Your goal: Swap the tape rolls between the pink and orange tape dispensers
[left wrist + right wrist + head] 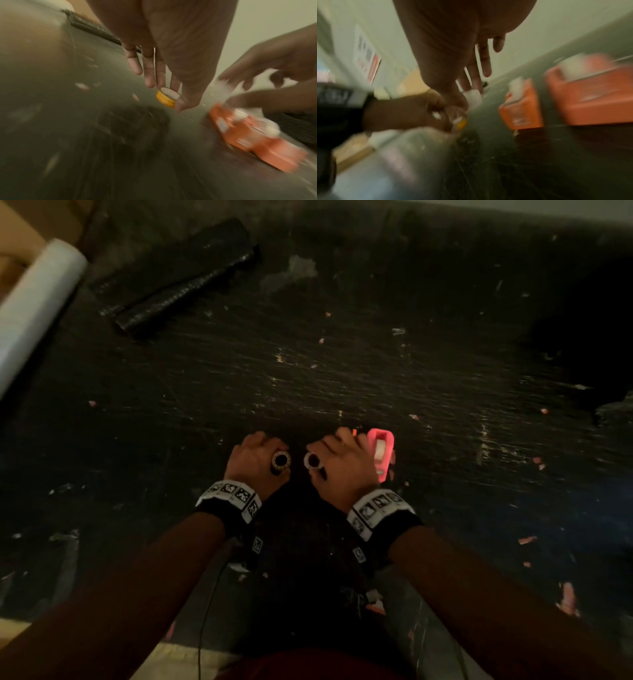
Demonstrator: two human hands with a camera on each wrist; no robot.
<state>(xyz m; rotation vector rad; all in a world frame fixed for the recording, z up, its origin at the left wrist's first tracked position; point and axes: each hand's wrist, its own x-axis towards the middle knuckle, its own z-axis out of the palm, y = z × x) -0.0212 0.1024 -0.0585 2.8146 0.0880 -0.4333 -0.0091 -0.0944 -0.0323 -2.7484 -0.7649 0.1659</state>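
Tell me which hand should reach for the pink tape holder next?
Probably the right hand. The pink dispenser sits just beside it, on its outer side. The left hand is farther away, across the right hand, and already pinches a yellow tape roll.

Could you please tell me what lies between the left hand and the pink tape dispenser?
Head view: the right hand sits between the left hand and the pink tape dispenser, largely hiding the orange dispenser.
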